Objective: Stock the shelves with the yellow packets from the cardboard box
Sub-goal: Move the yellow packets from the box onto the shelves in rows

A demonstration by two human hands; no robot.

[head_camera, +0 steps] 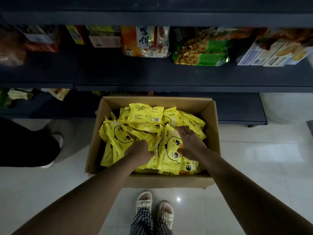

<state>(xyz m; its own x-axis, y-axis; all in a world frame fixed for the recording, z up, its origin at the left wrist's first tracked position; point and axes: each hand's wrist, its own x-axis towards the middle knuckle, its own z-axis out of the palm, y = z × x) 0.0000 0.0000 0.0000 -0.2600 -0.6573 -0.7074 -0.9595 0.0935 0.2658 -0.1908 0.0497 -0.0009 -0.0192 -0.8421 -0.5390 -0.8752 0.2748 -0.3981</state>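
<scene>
An open cardboard box point(212, 116) stands on the floor against the dark shelving, filled with several yellow packets point(145, 114) printed with a duck face. Both my hands are down inside it. My left hand point(139, 150) digs its fingers into the pile near the middle, curled around the edge of a packet. My right hand point(189, 141) grips the right side of a duck-face packet point(169, 150), with the thumb across its front and the fingers behind it.
The dark shelf point(152, 73) above the box holds snack bags and boxes along its back, with bare board in front. A lower shelf point(240, 112) sits right of the box. Another person's leg and shoe point(55, 141) stand at left. My sandalled feet point(154, 207) are near the box.
</scene>
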